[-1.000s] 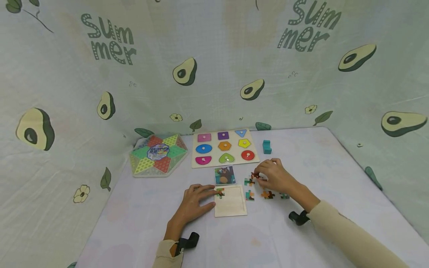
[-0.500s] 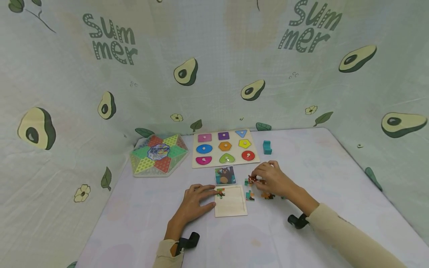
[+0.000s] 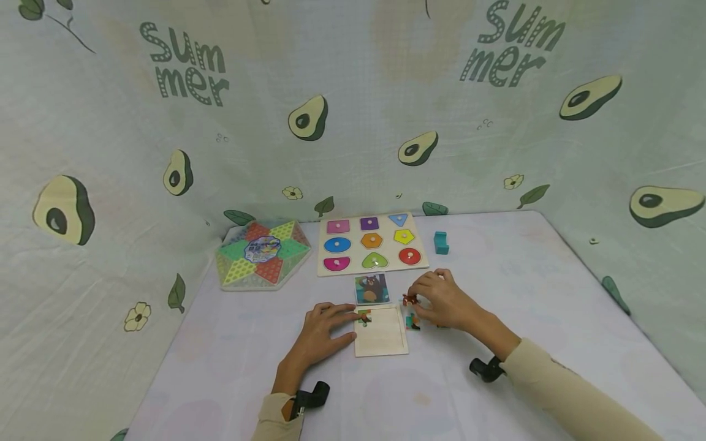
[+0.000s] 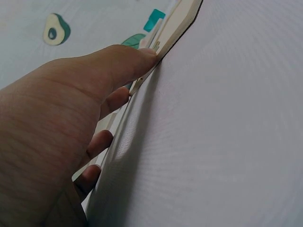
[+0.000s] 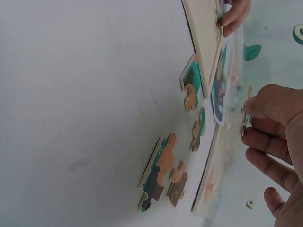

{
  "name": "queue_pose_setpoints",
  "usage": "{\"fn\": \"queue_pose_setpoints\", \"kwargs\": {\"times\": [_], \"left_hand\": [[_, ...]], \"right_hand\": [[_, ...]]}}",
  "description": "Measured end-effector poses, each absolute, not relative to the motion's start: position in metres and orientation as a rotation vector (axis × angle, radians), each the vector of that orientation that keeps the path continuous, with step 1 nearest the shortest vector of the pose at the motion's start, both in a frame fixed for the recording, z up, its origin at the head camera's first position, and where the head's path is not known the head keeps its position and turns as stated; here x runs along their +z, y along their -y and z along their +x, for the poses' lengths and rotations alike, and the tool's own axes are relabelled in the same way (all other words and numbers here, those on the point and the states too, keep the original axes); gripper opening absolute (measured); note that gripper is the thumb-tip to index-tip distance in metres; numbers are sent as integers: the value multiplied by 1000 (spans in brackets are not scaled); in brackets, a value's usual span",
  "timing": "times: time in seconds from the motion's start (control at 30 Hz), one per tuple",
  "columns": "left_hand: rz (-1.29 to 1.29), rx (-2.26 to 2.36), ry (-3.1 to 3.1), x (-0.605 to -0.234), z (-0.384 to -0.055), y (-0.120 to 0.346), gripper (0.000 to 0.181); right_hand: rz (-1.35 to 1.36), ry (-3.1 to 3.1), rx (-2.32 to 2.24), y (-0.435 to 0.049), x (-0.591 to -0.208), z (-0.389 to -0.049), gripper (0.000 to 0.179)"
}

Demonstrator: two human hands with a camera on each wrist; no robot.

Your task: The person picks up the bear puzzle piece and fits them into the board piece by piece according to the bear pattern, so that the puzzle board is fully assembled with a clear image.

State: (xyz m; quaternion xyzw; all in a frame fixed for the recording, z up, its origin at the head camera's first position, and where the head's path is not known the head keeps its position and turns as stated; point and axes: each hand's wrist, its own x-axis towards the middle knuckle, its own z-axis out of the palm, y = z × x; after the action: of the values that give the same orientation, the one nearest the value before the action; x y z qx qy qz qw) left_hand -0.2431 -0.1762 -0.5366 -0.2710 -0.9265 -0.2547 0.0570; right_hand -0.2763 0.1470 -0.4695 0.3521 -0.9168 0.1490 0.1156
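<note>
My left hand (image 3: 317, 337) lies at the left side of a square wooden puzzle tray (image 3: 380, 343). Its index fingertip touches a jigsaw piece (image 3: 364, 316) in the tray's upper left corner, and the thumb (image 4: 137, 59) meets the tray's edge. Just right of the tray, my right hand (image 3: 444, 300) pinches a brown jigsaw piece (image 5: 245, 113) between thumb and fingers, raised off the table. Below that hand lie several loose pieces, among them a teal and orange one (image 5: 191, 82) beside the tray and a brown one (image 5: 177, 184). A bear picture card (image 3: 372, 289) touches the tray's far side.
Behind the card lies a shape board (image 3: 358, 256) with coloured knobbed pieces. A hexagonal game board (image 3: 261, 269) with coloured triangles stands at the back left, a teal block (image 3: 441, 243) at the back right. Avocado-print cloth (image 3: 353, 165) rises behind the table.
My right hand has moved left and slightly nearer, carrying the brown jigsaw piece toward the tray. My left hand has stayed on the tray.
</note>
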Motion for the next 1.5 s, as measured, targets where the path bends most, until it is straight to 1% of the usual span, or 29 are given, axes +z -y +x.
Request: {"fn": "queue_pose_setpoints", "kwargs": {"times": [0.47,0.97,1.5], "left_hand": [[-830,-750,2788,-540,-244,177,40],[-797,-790,2836,-538,-244,176,41],[-799,-775,2843,-538,-244,176,40]], "right_hand": [[1090,2627,417,-141,-473,-274,23],[1160,2576,460,-134,-478,-274,20],[1158,2595,451,-124,-482,-272,19]]}}
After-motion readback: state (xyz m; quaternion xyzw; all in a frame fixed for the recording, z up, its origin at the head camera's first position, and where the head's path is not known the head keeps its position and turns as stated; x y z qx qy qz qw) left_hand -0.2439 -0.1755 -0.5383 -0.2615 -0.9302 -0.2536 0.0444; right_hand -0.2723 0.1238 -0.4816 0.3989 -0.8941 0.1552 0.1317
